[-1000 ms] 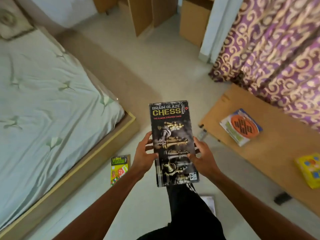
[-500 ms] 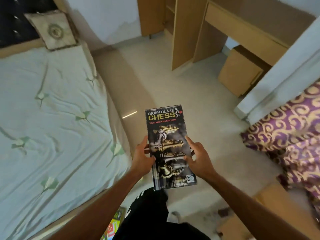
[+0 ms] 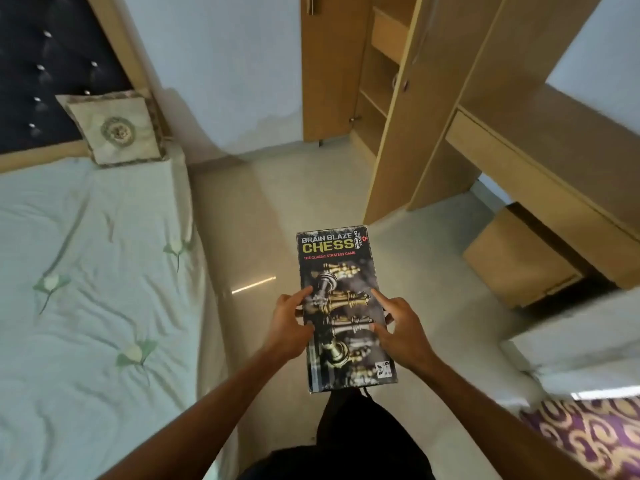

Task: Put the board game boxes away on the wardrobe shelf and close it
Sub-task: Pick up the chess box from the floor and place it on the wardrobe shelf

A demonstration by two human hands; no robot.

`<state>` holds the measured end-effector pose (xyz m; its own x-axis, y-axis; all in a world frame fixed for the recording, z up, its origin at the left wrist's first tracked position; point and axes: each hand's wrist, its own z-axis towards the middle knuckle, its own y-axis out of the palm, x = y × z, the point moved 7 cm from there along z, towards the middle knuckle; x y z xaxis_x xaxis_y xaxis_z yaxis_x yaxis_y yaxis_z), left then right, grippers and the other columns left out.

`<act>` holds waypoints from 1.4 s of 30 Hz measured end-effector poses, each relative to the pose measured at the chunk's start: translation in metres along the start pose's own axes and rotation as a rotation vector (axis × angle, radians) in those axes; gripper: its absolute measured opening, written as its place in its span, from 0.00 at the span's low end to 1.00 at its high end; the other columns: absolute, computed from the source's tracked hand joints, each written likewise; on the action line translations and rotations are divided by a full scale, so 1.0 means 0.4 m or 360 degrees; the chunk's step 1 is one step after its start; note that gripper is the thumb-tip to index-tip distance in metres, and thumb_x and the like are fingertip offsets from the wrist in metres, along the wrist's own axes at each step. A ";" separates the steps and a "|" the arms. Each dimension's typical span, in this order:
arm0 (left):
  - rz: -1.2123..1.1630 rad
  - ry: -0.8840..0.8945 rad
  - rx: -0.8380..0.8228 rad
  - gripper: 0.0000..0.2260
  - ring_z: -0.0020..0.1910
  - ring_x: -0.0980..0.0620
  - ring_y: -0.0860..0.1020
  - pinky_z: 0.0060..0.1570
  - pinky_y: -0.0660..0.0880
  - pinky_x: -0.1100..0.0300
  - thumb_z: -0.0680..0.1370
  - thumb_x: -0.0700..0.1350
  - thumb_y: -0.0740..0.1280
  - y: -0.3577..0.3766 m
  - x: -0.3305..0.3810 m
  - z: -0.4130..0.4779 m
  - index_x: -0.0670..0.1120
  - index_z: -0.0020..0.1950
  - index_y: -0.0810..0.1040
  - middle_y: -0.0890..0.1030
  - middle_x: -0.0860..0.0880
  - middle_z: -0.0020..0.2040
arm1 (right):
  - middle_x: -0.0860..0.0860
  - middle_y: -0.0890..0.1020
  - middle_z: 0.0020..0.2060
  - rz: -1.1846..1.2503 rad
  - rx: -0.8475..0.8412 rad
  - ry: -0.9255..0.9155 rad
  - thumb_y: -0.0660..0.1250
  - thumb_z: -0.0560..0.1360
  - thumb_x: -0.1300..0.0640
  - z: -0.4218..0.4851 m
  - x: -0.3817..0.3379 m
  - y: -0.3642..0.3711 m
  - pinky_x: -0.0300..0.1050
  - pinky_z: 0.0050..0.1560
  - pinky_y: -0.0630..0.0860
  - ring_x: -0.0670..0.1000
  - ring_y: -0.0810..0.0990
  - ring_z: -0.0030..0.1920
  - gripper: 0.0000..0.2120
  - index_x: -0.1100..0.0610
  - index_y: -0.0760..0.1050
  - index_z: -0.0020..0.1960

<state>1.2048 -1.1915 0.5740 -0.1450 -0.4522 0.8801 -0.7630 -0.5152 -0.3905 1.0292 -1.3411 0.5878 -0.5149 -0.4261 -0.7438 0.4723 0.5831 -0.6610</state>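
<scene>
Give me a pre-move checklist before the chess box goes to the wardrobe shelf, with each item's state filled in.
1. Chess box held on both long sides by left hand and right hand: ok.
2. Box closed, lid flat: ok.
3. Wardrobe open, shelves visible: ok.
4. Floor between the person and the wardrobe free of obstacles: ok.
5. Free space on the target shelf: cannot tell, interior mostly hidden.
6. Other game boxes collected: cannot tell, none in view.

Black chess box [image 3: 343, 306], gold-and-silver pieces
</scene>
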 end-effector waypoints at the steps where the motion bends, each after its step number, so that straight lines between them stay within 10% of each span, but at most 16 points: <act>1: 0.0023 0.0005 0.0028 0.31 0.58 0.49 0.76 0.43 0.80 0.64 0.72 0.32 0.70 -0.020 0.018 0.072 0.48 0.72 0.68 0.69 0.48 0.59 | 0.50 0.74 0.49 0.0005 -0.0004 -0.0015 0.69 0.75 0.57 0.075 -0.009 -0.005 0.34 0.50 0.71 0.42 0.74 0.49 0.30 0.44 0.62 0.74; 16: 0.0006 -0.0118 0.0276 0.29 0.60 0.48 0.74 0.47 0.83 0.48 0.73 0.35 0.71 -0.380 0.226 1.139 0.48 0.72 0.69 0.67 0.50 0.58 | 0.48 0.72 0.50 -0.0006 -0.0254 -0.0186 0.69 0.75 0.58 1.304 -0.207 0.023 0.29 0.47 0.72 0.43 0.74 0.46 0.32 0.44 0.61 0.75; 29: 0.0120 0.0029 0.0109 0.29 0.59 0.52 0.72 0.48 0.80 0.57 0.74 0.40 0.72 -0.638 0.453 2.052 0.49 0.73 0.67 0.66 0.52 0.59 | 0.47 0.73 0.47 0.0169 -0.0038 -0.0078 0.74 0.71 0.60 2.205 -0.315 0.006 0.26 0.43 0.72 0.43 0.75 0.44 0.35 0.46 0.65 0.73; 42: 0.0404 0.0388 -0.0372 0.26 0.58 0.48 0.75 0.56 0.79 0.49 0.72 0.46 0.74 -0.421 0.877 2.914 0.50 0.69 0.72 0.71 0.47 0.62 | 0.49 0.74 0.62 0.0364 0.0521 0.0312 0.72 0.71 0.64 2.878 -0.129 -0.339 0.51 0.57 0.80 0.51 0.77 0.58 0.35 0.41 0.66 0.71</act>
<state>2.0167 -2.1122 0.6334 -0.4701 -0.3438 0.8129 -0.8020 -0.2181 -0.5560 1.8151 -2.1944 0.6018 -0.4817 -0.1539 -0.8627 0.7754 0.3839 -0.5014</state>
